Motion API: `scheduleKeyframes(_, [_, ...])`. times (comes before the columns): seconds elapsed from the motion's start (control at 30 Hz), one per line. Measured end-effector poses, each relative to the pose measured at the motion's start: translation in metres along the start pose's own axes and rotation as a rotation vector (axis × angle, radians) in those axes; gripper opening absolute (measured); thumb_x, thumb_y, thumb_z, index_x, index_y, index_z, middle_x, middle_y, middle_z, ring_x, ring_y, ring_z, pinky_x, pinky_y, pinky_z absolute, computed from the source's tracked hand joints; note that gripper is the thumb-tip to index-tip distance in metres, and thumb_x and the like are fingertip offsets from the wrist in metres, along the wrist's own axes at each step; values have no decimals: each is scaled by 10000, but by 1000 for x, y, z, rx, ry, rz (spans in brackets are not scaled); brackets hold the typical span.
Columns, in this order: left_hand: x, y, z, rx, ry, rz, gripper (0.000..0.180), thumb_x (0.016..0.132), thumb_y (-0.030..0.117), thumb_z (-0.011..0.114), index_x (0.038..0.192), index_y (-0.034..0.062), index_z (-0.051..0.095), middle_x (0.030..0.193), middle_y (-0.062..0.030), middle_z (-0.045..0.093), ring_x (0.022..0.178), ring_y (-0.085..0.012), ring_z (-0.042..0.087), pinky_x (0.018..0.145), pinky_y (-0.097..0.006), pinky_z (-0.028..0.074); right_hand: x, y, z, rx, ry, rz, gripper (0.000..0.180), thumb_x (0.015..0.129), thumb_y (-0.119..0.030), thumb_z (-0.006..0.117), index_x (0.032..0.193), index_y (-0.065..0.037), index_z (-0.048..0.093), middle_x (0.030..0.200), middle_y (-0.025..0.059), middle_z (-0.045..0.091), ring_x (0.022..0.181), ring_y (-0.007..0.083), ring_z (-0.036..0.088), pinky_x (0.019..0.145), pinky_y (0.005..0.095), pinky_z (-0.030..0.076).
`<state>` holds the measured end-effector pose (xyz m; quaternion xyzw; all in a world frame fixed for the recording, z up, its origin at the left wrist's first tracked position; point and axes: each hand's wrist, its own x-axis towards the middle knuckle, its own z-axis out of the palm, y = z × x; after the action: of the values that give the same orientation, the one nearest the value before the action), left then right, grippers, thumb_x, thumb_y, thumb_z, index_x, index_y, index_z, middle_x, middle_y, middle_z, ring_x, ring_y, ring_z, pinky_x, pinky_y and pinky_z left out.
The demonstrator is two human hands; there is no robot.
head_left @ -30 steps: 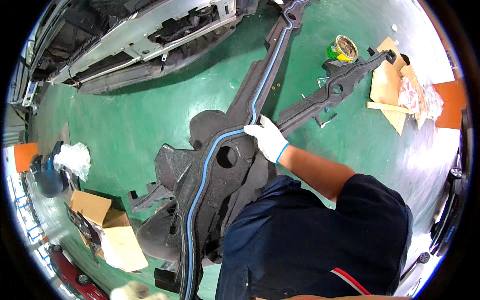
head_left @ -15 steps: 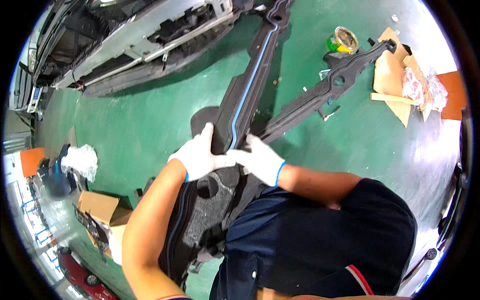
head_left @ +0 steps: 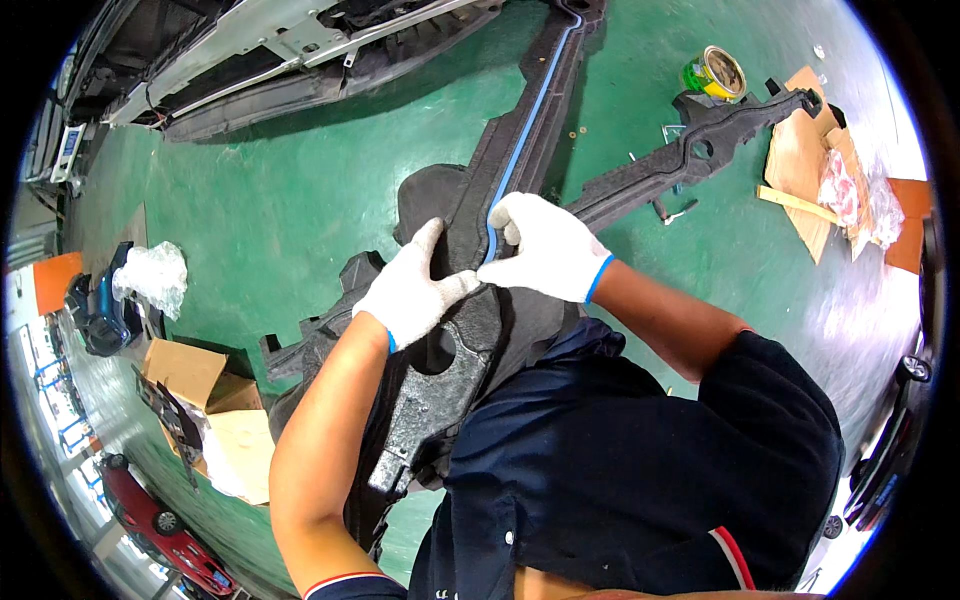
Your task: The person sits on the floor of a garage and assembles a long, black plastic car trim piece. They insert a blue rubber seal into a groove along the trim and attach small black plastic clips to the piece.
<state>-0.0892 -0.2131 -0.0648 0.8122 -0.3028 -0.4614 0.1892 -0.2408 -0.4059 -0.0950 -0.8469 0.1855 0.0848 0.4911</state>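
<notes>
A long black moulded car trim part [head_left: 470,215] stretches away from my body, and a narrow blue strip [head_left: 541,95] runs along its length. My left hand [head_left: 410,290], in a white glove, lies on the part's left side, with thumb and fingers spread. My right hand [head_left: 550,250], gloved likewise, curls over the right side of the part, its bent index finger and thumb at the near stretch of the blue strip. Both thumb tips nearly meet at the strip's visible near end. A grey textured panel [head_left: 425,405] with a round hole lies nearer my body.
Another dark trim part [head_left: 690,150] lies to the right, with a metal tin [head_left: 715,75] behind it. Torn cardboard [head_left: 800,155] is at the far right. A car front end [head_left: 300,60] stands at the far left, and an open carton [head_left: 200,385] sits at the left.
My right hand has moved up along the blue strip and curled its fingers. My left thumb stays by the near end of the strip. The whole view has shifted slightly.
</notes>
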Motion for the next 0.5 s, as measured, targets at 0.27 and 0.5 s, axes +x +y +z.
scheduleKeyframes(0.27, [-4,8,4,-10,75,-33,1080,904,460,873,1672,-99,358,1593,-352,561,1485,-412,584,1247,-424,459,35,2,-15,-132,-197,-39,719,774,-488,917,1234,17,693,1164,248,774,1123,409,747,967,468,587])
scheduleKeyframes(0.5, [-4,9,6,-4,110,-52,1074,875,483,898,1666,-58,412,1569,-337,595,1464,-399,610,1233,-427,472,74,-3,-32,-310,-407,-137,659,760,-475,961,1142,15,739,1108,213,790,1044,379,766,908,444,601])
